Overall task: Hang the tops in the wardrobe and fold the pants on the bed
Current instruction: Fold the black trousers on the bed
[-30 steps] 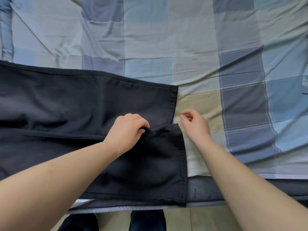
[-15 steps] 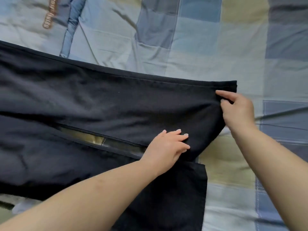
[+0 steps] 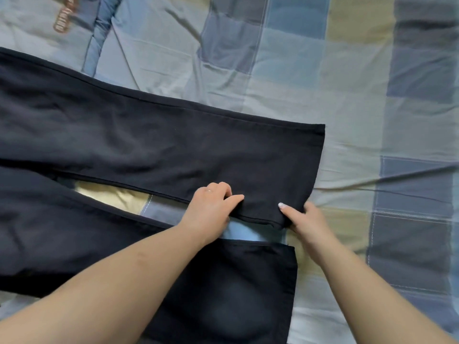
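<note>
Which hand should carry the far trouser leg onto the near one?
Probably right: the right hand pinches the hem corner of the black trousers; the left hand grips farther up the inner edge.

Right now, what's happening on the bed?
A person is laying out dark pants on a patchwork bedspread. Both hands grip the lower edge of the far leg near its hem: left hand, right hand. The two legs lie apart, not yet folded.
</note>
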